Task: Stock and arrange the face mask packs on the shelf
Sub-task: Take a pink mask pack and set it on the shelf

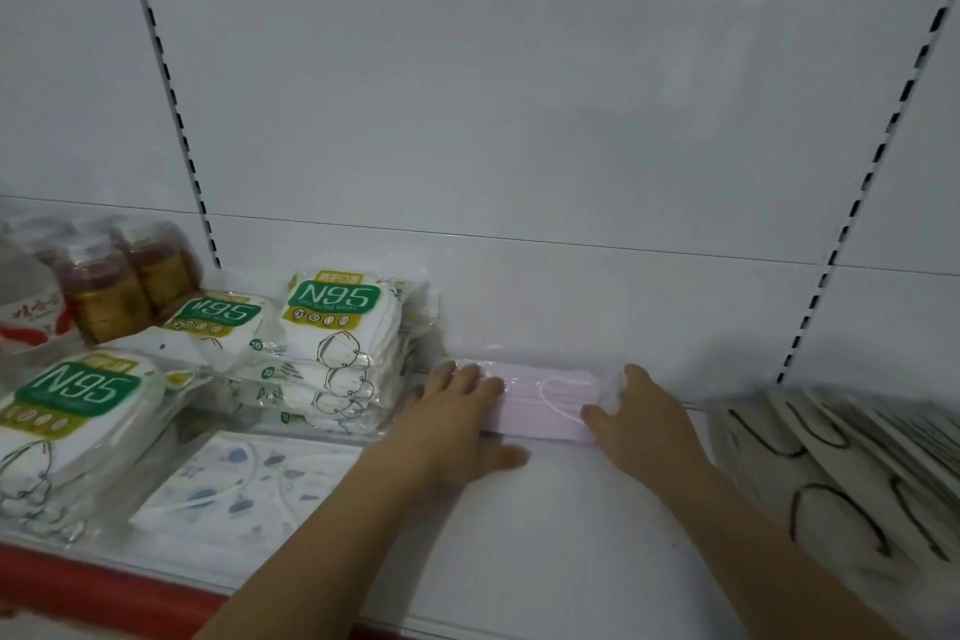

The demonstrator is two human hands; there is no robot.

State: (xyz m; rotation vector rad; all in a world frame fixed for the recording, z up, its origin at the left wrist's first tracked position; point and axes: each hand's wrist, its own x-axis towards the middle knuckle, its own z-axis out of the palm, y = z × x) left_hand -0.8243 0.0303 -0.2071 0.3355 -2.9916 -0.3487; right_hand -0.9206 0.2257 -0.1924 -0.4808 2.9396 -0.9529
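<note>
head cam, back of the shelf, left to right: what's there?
Bottles → upright stack of N95 packs → left hand → pink mask pack, held at both ends → right hand → packs of masks with black ear loops.

— What can you read from there?
— I read "N95" in white on green on the upright pack (340, 312), the far-left pack (215, 317) and the near-left pack (78, 392).
— Anything else?
— A small "10" on the stacked packs (291, 379).
</note>
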